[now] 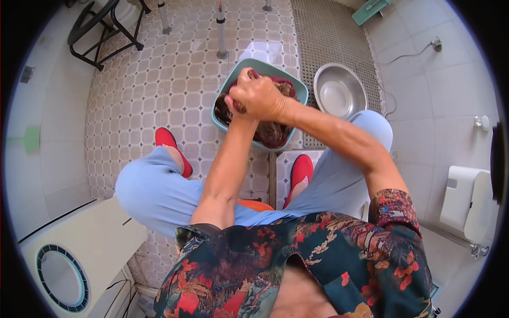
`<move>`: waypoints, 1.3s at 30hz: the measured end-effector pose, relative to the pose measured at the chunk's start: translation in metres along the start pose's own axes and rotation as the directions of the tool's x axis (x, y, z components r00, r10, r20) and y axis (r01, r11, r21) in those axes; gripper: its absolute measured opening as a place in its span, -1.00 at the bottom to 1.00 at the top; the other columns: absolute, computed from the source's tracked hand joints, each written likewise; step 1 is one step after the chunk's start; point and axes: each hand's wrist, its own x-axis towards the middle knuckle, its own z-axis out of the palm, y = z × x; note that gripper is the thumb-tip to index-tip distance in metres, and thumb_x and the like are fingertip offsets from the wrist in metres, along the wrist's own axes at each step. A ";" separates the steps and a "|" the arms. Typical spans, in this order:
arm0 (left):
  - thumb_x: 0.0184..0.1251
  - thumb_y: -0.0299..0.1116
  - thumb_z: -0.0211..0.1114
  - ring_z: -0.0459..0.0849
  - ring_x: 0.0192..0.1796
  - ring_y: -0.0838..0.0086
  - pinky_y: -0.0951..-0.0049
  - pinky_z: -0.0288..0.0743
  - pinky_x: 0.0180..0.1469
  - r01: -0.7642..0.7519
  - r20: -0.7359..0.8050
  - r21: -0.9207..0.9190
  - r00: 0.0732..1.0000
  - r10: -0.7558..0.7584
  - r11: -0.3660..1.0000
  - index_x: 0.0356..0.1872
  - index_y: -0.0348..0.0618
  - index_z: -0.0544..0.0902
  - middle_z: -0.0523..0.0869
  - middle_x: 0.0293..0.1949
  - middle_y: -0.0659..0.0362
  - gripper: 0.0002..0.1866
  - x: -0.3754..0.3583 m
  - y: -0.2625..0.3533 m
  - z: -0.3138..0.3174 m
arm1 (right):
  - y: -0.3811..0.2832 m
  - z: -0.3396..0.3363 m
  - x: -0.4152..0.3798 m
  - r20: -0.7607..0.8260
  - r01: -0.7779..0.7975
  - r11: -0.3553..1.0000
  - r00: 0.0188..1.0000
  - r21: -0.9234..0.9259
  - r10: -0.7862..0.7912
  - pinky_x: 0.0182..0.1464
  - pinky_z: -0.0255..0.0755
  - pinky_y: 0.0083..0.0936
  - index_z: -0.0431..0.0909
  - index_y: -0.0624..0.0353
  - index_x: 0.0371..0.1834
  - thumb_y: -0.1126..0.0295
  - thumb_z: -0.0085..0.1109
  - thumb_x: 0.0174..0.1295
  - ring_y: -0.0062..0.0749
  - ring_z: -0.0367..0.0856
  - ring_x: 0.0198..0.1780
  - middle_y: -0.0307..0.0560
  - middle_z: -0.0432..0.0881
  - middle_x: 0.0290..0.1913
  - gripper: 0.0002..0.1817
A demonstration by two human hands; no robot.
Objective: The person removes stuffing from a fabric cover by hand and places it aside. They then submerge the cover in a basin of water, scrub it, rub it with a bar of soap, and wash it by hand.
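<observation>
My left hand [249, 115] and my right hand [261, 98] are pressed together over the light blue basin [300, 87]. Both are closed around a bunched dark red and brown patterned garment [239, 107], bits of which poke out between the fingers. My right hand lies across the left and hides much of it. More of the wet, dark cloth [273, 134] lies heaped in the basin below, shiny on its near side.
A round metal bowl [339, 91] sits to the right on a grey perforated mat [331, 32]. My red shoes [301, 172] flank the basin's near side on the tiled floor [132, 95]. A black-framed chair [98, 34] stands far left, and a white machine [85, 254] near left.
</observation>
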 end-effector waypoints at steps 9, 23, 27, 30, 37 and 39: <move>0.45 -0.22 0.16 0.70 -0.28 0.42 0.40 0.61 -0.17 0.283 -0.574 0.340 0.818 -0.041 0.897 -0.14 -0.33 0.61 0.70 -0.25 0.12 -0.70 0.012 0.024 0.056 | 0.114 -0.011 -0.033 0.389 -0.715 0.697 0.628 -0.054 0.674 0.05 0.48 -0.15 0.59 0.19 -0.04 0.14 0.15 0.17 0.04 0.63 -0.02 0.14 0.70 -0.18 -0.60; 0.23 -0.15 0.41 0.58 -0.28 0.61 0.56 0.44 -0.18 0.120 -0.159 0.889 0.986 0.054 0.442 -0.24 -0.30 0.70 0.69 -0.36 0.24 -0.65 0.004 0.070 0.056 | 0.083 -0.049 -0.003 0.585 -0.777 0.401 0.630 0.486 0.511 -0.06 0.54 -0.43 0.65 0.39 -0.09 0.02 0.32 0.13 -0.28 0.69 -0.16 0.07 0.72 -0.19 -0.44; 0.15 -0.11 0.47 0.60 -0.25 0.60 0.54 0.46 -0.13 0.194 -0.191 0.977 0.981 -0.040 0.088 -0.17 -0.32 0.69 0.71 -0.29 0.22 -0.57 -0.005 0.082 0.027 | 0.106 -0.053 -0.006 0.536 -0.716 -0.013 0.509 0.698 0.674 -0.09 0.54 -0.61 0.65 0.24 -0.13 0.28 0.35 0.16 -0.54 0.66 -0.20 -0.15 0.71 -0.23 -0.70; 0.18 -0.14 0.46 0.61 -0.24 0.61 0.55 0.48 -0.12 0.288 -0.282 0.956 0.955 -0.088 0.057 -0.11 -0.31 0.67 0.73 -0.24 0.21 -0.57 -0.013 0.085 -0.002 | 0.120 -0.067 -0.006 0.472 -0.588 -0.130 0.476 0.798 0.742 -0.07 0.54 -0.58 0.61 0.23 -0.11 0.29 0.33 0.18 -0.51 0.66 -0.17 -0.16 0.69 -0.21 -0.70; 0.29 -0.30 0.37 0.59 -0.01 0.51 0.45 0.47 0.10 0.212 -0.317 0.492 0.947 -0.053 0.845 0.12 -0.25 0.46 0.62 -0.09 0.22 -0.55 -0.009 0.049 -0.020 | 0.130 -0.049 -0.012 0.580 -0.564 -0.269 0.492 0.781 0.650 0.09 0.54 -0.45 0.52 0.23 0.03 0.31 0.16 0.31 -0.42 0.66 -0.08 -0.13 0.67 -0.12 -0.70; 0.31 -0.31 0.35 0.60 0.00 0.45 0.41 0.47 0.13 0.186 -0.399 0.460 0.917 0.015 0.868 0.14 -0.26 0.44 0.62 -0.06 0.19 -0.55 -0.009 0.038 -0.020 | 0.130 -0.041 -0.014 0.592 -0.557 -0.297 0.480 0.776 0.648 0.08 0.55 -0.44 0.51 0.23 0.04 0.31 0.15 0.32 -0.42 0.67 -0.09 -0.12 0.67 -0.12 -0.70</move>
